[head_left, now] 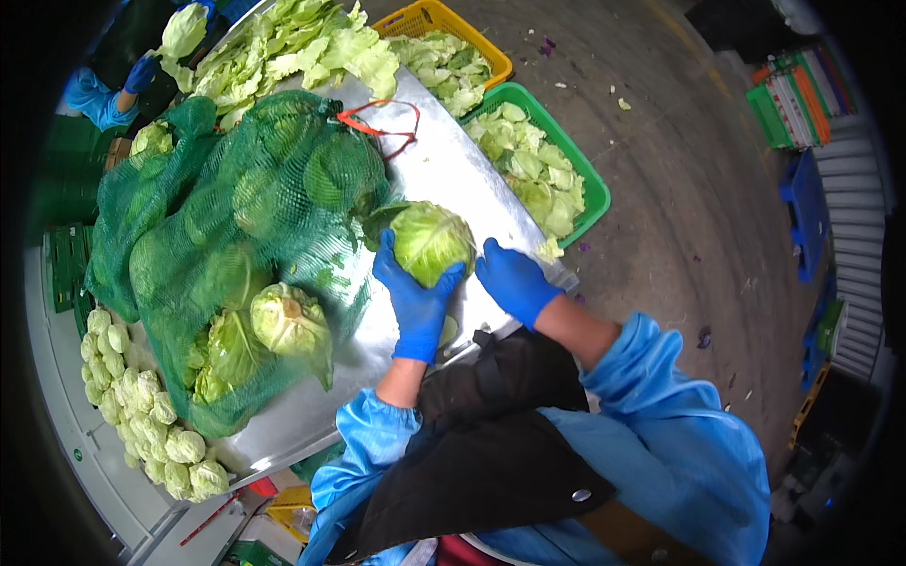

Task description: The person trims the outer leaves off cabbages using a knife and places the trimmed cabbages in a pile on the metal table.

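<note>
A green cabbage head [432, 244] rests on the metal table, a dark outer leaf [381, 221] spread at its left. My left hand [416, 296], in a blue glove, grips it from the near side with thumb and fingers around it. Just right of the cabbage is my right hand [518, 281], also gloved, its fingers curled; whether they hold something is hidden. To the left lies a green mesh sack [212, 212] full of cabbages. Another cabbage [287, 318] with its cut stem showing sits at the sack's mouth. A red tie [382, 131] lies by the sack's far end.
Loose leaves are heaped on the table's [442, 159] far end. Beyond its right edge stand a green crate [601, 191] and a yellow crate [495, 53] holding leaves. Trimmed cabbages [148, 417] are piled at the left edge. At upper left a co-worker's gloved hand [140, 74] shows.
</note>
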The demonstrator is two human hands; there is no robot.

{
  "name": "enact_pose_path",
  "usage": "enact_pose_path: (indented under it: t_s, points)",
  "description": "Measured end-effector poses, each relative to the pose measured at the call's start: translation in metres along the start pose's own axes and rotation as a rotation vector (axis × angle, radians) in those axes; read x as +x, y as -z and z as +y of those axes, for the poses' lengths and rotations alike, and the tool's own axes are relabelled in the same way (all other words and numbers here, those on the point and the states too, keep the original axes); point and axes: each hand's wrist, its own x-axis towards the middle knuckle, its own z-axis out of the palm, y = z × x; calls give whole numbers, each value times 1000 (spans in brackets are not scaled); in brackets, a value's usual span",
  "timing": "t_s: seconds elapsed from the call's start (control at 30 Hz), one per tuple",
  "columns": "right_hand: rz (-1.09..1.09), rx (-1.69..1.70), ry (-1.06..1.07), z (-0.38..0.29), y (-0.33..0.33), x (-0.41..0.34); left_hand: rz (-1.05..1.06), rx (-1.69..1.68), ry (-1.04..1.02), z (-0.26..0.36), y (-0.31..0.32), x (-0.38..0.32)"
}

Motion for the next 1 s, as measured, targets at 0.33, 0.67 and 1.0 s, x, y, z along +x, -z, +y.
enact_pose_path:
  t_s: [0.33,0.67,1.0]
  points:
    - [-59,200,181,21,-24,9,-47,-198,119,-8,35,-28]
    - [173,443,-26,67,-4,40,17,-685,450,-3,61,-18]
    - [77,-29,175,-16,-4,-10,106,-600,417,6,7,-7]
